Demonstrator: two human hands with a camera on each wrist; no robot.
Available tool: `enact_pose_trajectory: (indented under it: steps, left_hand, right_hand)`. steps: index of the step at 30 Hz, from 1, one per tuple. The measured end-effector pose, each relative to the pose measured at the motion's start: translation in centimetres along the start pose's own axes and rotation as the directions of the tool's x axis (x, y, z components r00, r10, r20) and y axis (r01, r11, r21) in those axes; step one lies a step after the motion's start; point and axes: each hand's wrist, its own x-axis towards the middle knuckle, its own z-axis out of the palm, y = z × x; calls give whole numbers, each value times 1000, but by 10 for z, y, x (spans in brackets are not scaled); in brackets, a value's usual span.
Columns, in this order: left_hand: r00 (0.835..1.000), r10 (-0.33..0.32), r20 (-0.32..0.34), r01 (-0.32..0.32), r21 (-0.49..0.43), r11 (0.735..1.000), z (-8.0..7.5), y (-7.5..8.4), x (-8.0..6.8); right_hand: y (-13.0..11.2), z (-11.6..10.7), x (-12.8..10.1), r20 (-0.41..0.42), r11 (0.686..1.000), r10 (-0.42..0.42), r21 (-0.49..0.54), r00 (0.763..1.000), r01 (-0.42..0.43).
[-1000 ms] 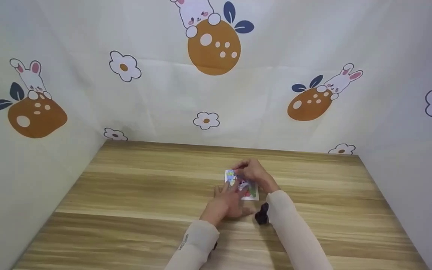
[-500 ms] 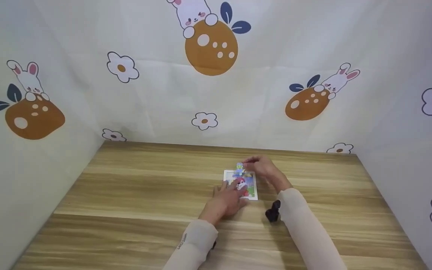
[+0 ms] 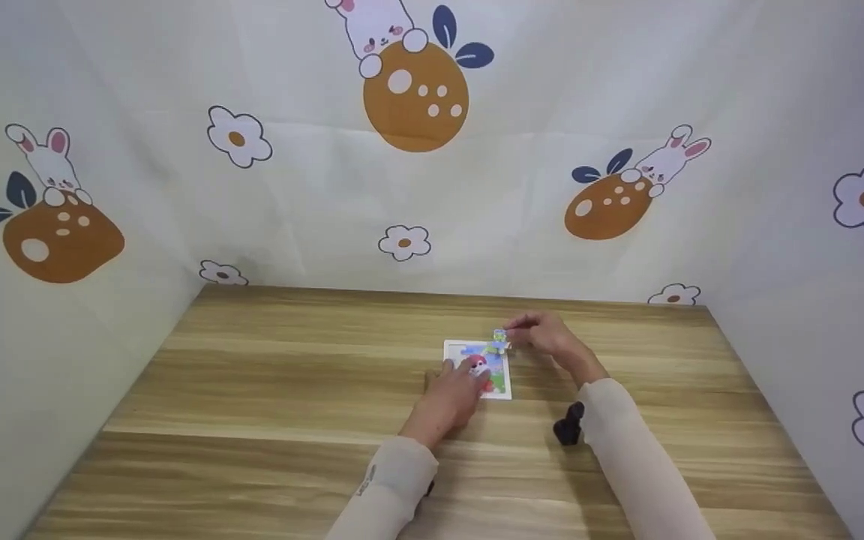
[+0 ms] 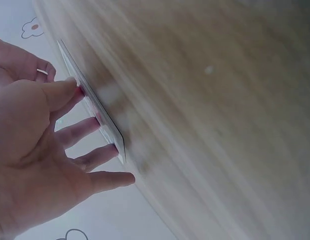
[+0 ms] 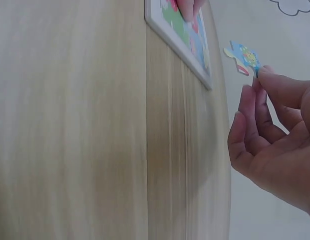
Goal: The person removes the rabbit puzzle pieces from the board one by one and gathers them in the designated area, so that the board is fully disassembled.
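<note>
Left hand lies flat, fingers straight, pressing the puzzle board onto the wooden table, likely to steady it. Right hand pinches a jigsaw piece by its edge, lifted just beside the board's far corner.

We see our right hand pinching a small blue jigsaw piece at its edge between thumb and fingertips, lifted clear of the wooden surface; the white-framed puzzle board lies flat on that surface, apart from the piece; fingertips press on its coloured picture.
</note>
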Motion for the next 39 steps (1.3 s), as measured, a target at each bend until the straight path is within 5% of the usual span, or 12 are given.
enact_pose_trajectory:
  steps: [15,39]
  left_hand:
    - [999,14,-49,-12,47,999,2,-1,-1]
    - [995,21,-94,-21,4,1000,6,-3,-4]
  right_hand:
    - [28,-23,-5,41,1000,17,16,999,-17]
    - [30,-13,-6,-5,990,33,-136,999,-33]
